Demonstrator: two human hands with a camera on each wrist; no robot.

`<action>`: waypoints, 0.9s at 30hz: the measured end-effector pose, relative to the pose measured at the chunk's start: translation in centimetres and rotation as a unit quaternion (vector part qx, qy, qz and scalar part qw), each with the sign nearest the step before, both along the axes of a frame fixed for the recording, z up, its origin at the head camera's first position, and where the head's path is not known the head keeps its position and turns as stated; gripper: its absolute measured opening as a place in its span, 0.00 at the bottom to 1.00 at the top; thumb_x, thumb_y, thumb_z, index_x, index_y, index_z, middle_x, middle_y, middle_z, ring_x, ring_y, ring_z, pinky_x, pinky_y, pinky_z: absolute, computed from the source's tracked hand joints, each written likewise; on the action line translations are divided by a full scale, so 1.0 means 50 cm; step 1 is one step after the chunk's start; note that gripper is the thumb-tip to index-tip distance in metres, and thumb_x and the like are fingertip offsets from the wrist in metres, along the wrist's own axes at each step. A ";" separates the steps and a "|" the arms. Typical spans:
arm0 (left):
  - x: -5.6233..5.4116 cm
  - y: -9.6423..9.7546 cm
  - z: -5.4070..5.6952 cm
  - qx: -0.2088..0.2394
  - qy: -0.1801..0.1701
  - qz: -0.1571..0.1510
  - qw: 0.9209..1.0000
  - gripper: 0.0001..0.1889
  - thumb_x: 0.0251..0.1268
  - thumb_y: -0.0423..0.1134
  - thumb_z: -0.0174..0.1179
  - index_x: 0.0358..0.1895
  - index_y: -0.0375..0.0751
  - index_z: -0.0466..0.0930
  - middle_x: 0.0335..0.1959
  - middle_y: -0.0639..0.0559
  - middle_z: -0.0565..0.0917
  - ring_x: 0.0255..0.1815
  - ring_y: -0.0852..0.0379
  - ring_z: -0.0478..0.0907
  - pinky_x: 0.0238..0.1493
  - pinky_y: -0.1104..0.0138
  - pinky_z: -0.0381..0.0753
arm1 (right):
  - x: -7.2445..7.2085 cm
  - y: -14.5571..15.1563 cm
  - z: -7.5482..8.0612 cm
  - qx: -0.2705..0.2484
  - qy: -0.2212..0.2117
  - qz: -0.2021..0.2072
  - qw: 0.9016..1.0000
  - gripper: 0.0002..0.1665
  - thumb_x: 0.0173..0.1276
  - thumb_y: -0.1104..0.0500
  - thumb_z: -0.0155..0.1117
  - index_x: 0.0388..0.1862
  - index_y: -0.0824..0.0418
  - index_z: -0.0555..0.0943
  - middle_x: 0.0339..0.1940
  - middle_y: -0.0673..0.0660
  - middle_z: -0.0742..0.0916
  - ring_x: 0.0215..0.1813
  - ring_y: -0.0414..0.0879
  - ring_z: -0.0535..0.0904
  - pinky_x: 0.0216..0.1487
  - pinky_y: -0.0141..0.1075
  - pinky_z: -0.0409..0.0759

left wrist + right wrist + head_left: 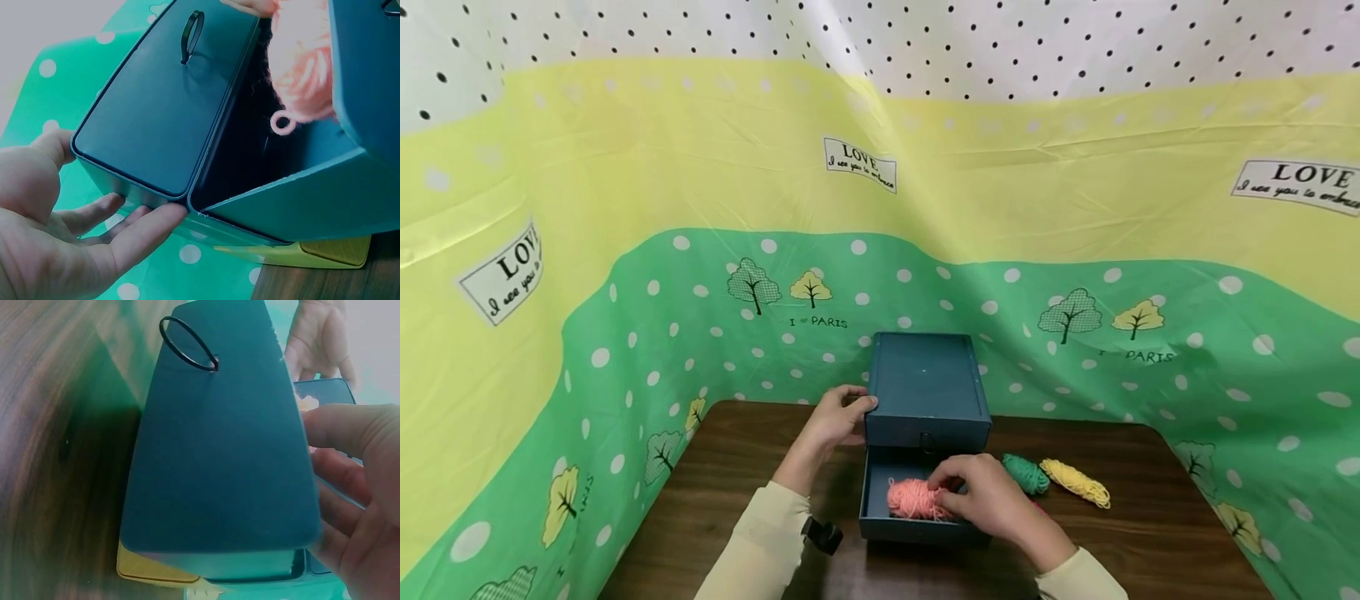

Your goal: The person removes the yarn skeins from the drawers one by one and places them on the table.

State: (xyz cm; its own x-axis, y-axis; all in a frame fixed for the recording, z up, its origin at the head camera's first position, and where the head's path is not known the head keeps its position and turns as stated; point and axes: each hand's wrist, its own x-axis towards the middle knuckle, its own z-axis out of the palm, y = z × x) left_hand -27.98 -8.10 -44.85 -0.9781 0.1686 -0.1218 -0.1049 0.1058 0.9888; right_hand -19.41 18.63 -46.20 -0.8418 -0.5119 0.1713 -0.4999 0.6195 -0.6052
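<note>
A dark blue drawer box stands at the back of the table, its top drawer closed. Below that, a blue drawer is pulled out, with a ball of pink yarn lying inside. My left hand touches the box's left side, fingertips against the wall and thumb near the top edge. Over the open drawer, my right hand pinches the right end of the pink yarn between thumb and fingers. In the right wrist view the drawer front hides most of the yarn.
Green yarn and yellow yarn lie on the brown table right of the box. A bit of magenta shows behind my right hand. A yellow drawer sits under the open one. A patterned curtain surrounds the table.
</note>
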 end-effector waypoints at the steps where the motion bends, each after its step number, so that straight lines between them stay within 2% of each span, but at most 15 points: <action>1: 0.000 0.000 0.000 0.001 -0.002 0.001 1.000 0.29 0.74 0.48 0.63 0.71 0.37 0.71 0.58 0.36 0.77 0.56 0.43 0.80 0.49 0.47 0.88 | 0.001 0.002 0.001 -0.002 0.001 -0.002 1.000 0.09 0.68 0.60 0.73 0.39 0.44 0.89 0.37 0.40 0.89 0.37 0.31 0.82 0.35 0.31 0.82; 8: 0.000 0.001 0.000 -0.002 0.004 0.007 1.000 0.28 0.74 0.48 0.62 0.70 0.37 0.72 0.57 0.36 0.77 0.53 0.44 0.81 0.50 0.46 0.87 | 0.012 0.017 0.015 -0.014 0.009 -0.015 1.000 0.09 0.68 0.60 0.73 0.40 0.44 0.89 0.38 0.40 0.88 0.37 0.33 0.82 0.34 0.31 0.82; 16: 0.000 0.001 -0.003 -0.006 0.004 0.008 1.000 0.29 0.74 0.49 0.62 0.70 0.38 0.72 0.58 0.35 0.77 0.54 0.43 0.81 0.50 0.46 0.87 | 0.025 0.040 0.026 -0.027 0.031 -0.035 0.999 0.11 0.66 0.61 0.75 0.40 0.42 0.89 0.40 0.40 0.89 0.39 0.33 0.83 0.38 0.34 0.84; 21: -0.001 0.001 -0.005 -0.007 0.003 0.011 1.000 0.29 0.74 0.49 0.63 0.70 0.37 0.72 0.57 0.35 0.78 0.53 0.43 0.81 0.50 0.46 0.87 | 0.033 0.054 0.036 -0.037 0.040 -0.043 0.998 0.12 0.65 0.62 0.75 0.39 0.43 0.89 0.40 0.41 0.89 0.38 0.34 0.83 0.36 0.32 0.84; 27: 0.001 0.000 -0.002 0.000 0.002 0.000 1.000 0.29 0.74 0.49 0.62 0.71 0.37 0.71 0.58 0.34 0.78 0.53 0.44 0.82 0.49 0.46 0.87 | 0.039 0.070 0.045 -0.040 0.058 -0.053 0.996 0.14 0.64 0.64 0.76 0.39 0.43 0.89 0.39 0.40 0.89 0.36 0.33 0.82 0.35 0.31 0.83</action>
